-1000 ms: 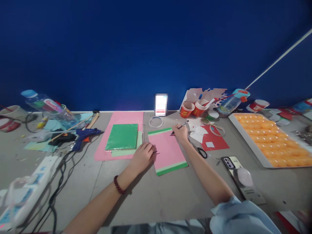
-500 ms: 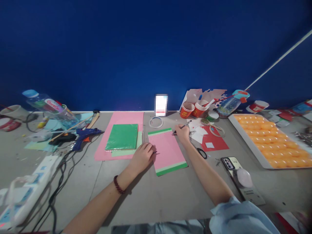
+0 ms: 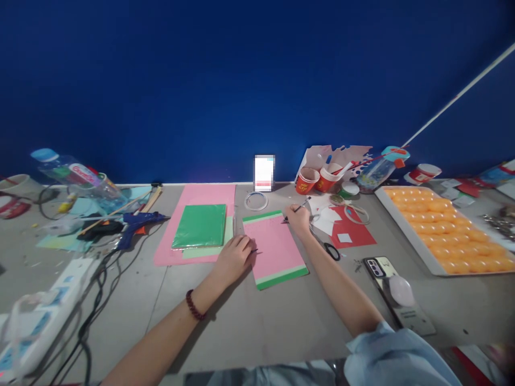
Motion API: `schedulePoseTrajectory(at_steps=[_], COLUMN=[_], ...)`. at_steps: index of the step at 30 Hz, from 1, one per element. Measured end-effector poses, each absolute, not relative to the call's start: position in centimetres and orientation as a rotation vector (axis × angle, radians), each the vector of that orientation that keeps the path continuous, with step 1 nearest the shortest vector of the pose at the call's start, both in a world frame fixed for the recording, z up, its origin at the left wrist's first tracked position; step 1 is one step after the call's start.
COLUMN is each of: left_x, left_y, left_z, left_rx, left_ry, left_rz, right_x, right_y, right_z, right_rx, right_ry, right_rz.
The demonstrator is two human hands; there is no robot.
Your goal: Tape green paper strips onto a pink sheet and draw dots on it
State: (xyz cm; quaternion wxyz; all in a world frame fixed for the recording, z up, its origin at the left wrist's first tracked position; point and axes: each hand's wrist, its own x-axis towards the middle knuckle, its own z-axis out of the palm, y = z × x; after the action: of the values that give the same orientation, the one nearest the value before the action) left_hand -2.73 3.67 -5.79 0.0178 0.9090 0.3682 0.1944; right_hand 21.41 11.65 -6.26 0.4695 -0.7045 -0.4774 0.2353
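A pink sheet [image 3: 273, 246] with green strips along its top and bottom edges lies in front of me on the table. In my right hand [image 3: 299, 220] is a pen [image 3: 303, 203], its tip touching the sheet's upper right part. Faint small marks run along the top of the pink area. My left hand [image 3: 235, 258] rests at the sheet's left edge, fingers curled, and a small dark piece like a pen cap [image 3: 254, 251] sticks out from them. Left of it a green pack of paper [image 3: 201, 225] lies on larger pink paper [image 3: 164, 252].
Scissors [image 3: 332, 251], red paper [image 3: 352, 230] and a phone [image 3: 378, 268] lie on the right, near a tray of orange balls [image 3: 446, 230]. Paper cups [image 3: 307, 180] and a lit screen [image 3: 264, 172] stand at the back. A glue gun [image 3: 134, 228], cables and a power strip [image 3: 44, 321] lie left.
The whole view has shifted slightly. My right hand and the pen have moved very little over the sheet's upper right; my left hand keeps its place.
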Motion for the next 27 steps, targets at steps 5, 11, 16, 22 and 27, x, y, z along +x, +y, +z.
schedulePoseTrajectory(at_steps=[5, 11, 16, 22, 27], left_x=[-2.72, -2.79, -2.78, -2.86, -2.56], left_y=[3.7, 3.71, 3.66, 3.58, 3.55], left_z=[-5.72, -5.86, -5.85, -5.99, -5.82], left_rx=[2.818, 2.827, 2.822, 2.817, 2.849], left_ry=[1.13, 1.144, 1.155, 1.176, 1.181], left_rz=[0.63, 0.591, 0.612, 0.601, 0.649], right_x=[21.52, 21.88, 21.85, 21.72, 21.26], right_y=[11.75, 11.96, 11.92, 11.87, 11.62], right_z=[-6.53, -6.9, -6.81, -6.52, -6.16], right_rx=[-1.738, -1.76, -1.765, -1.743, -1.681], right_ry=[-1.16, -1.138, -1.173, -1.141, -1.059], right_rz=[0.549, 0.478, 0.497, 0.478, 0.476])
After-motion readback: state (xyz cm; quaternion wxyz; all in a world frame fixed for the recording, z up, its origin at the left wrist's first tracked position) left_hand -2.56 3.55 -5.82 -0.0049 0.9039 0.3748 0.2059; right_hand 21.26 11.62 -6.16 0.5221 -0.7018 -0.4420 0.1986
